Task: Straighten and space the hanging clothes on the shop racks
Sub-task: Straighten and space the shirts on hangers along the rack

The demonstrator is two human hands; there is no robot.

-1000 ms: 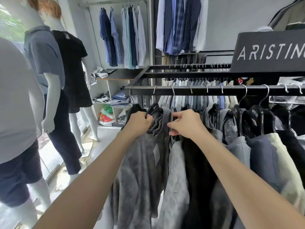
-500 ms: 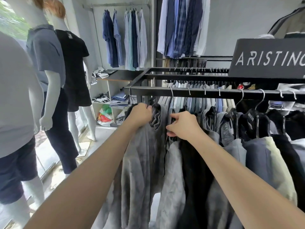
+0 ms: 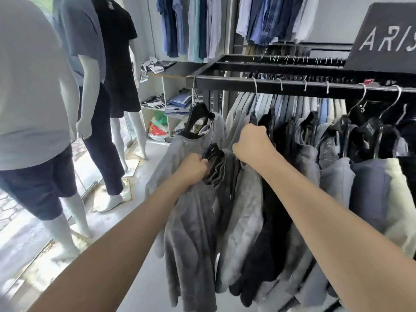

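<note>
A black rack rail (image 3: 292,89) carries grey, black and cream tops on black hangers. My left hand (image 3: 193,168) grips the collar and hanger of a mottled grey top (image 3: 191,233), held well below the rail. My right hand (image 3: 253,146) is curled round the hanger neck of the black top (image 3: 267,233) beside it. A light grey top (image 3: 177,152) hangs alone at the rail's left end on a tilted black hanger (image 3: 198,115).
Three mannequins (image 3: 94,70) stand at the left by the window. Low shelves (image 3: 166,95) hold folded clothes and a bag. Shirts (image 3: 191,25) hang on the back wall. A black sign (image 3: 382,39) sits on the rack at right.
The mottled grey top has come down and away from the rail in my left hand. A light grey top now hangs apart at the rail's left end. The view has tilted down.
</note>
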